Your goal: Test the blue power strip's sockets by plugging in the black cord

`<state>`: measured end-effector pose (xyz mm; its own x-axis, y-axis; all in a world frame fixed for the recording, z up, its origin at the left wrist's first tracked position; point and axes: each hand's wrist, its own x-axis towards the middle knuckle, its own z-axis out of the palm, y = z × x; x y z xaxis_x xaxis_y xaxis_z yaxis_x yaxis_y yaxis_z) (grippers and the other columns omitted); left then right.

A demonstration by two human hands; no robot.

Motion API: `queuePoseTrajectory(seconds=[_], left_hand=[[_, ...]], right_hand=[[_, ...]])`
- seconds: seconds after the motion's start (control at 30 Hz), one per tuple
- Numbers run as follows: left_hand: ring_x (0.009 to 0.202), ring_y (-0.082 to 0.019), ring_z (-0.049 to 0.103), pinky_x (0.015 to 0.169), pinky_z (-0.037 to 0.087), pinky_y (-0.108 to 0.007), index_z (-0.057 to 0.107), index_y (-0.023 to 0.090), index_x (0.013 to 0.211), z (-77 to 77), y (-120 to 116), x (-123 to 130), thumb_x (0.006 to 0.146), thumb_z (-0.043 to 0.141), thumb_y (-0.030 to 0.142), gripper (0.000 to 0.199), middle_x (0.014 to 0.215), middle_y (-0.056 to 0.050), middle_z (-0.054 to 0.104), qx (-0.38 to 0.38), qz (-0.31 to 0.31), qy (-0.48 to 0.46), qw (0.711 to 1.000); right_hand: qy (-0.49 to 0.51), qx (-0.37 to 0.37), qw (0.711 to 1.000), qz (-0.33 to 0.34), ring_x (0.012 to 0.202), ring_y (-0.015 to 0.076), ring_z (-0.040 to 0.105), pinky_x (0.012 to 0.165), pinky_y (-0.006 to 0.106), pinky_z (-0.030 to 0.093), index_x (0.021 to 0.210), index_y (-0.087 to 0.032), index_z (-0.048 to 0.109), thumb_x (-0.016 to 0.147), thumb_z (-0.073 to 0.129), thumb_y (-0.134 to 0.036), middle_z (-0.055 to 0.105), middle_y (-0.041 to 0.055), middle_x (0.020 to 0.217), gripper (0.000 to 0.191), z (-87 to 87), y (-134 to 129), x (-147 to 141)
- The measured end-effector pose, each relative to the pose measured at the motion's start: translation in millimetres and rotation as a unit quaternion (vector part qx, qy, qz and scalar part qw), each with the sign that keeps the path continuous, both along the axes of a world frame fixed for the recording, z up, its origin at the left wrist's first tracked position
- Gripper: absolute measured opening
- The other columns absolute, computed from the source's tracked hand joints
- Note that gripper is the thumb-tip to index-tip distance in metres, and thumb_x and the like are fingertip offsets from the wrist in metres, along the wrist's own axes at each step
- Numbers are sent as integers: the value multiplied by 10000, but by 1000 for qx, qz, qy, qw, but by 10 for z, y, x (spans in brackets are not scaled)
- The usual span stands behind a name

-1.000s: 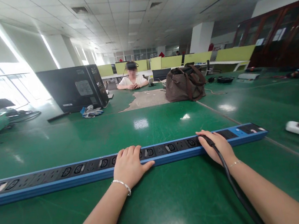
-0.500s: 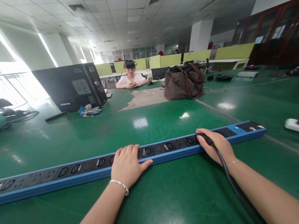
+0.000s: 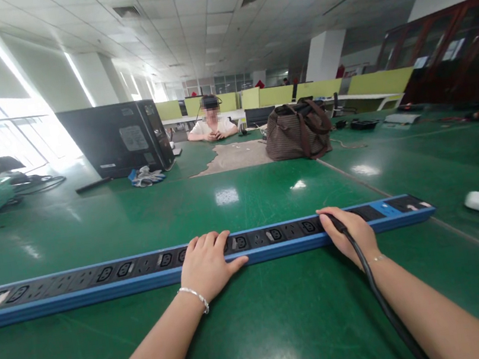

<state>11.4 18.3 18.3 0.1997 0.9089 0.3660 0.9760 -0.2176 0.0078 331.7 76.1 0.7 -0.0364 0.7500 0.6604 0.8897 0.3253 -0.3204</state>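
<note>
Under a spread left hand [image 3: 208, 268] and a right hand [image 3: 356, 237] gripping a cable [image 3: 382, 301], the power strip [image 3: 277, 250] is being flanked by bench [image 3: 260, 200] near and far.

A long blue power strip [image 3: 259, 250] lies flat across the green desk [image 3: 285, 304], at a slight slant, its black socket face turned up and lined with outlets of several patterns (one panel near the right end, I notice, is blue). Its left end runs out of my sight. A thick black cable [image 3: 377, 294] curves down from the right hand [image 3: 359, 231], which hides its tip at the sockets.
</note>
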Motion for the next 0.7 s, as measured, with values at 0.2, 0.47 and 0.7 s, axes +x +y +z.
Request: queuePoseTrajectory(seconds=[0.2, 0.47, 0.7], left_hand=[[1060, -264, 520, 958, 328, -415, 517, 208, 1214, -5, 3, -2, 777, 415, 661, 637, 1107, -87, 607, 9, -3, 1, 1000], [1056, -266, 521, 948, 333, -414, 515, 210, 1214, -2, 6, -7, 774, 401, 675, 650, 1094, -88, 610, 5, -2, 2, 1000], [1067, -264, 517, 960, 326, -409, 515, 208, 1218, 7, -3, 0, 778, 422, 655, 634, 1112, -92, 608, 0, 7, 3, 1000]], right_hand=[[-2, -7, 999, 37, 862, 209, 654, 837, 349, 470, 921, -233, 648, 861, 429, -406, 706, 29, 932, 286, 10, 18, 25], [17, -4, 999, 29, 925, 219, 644, 899, 397, 453, 945, -238, 647, 858, 420, -393, 701, 38, 985, 289, 17, 7, -4], [-10, -14, 999, 33, 978, 222, 630, 919, 397, 462, 1036, -236, 638, 865, 424, -390, 684, 59, 1053, 314, 4, -8, 25]])
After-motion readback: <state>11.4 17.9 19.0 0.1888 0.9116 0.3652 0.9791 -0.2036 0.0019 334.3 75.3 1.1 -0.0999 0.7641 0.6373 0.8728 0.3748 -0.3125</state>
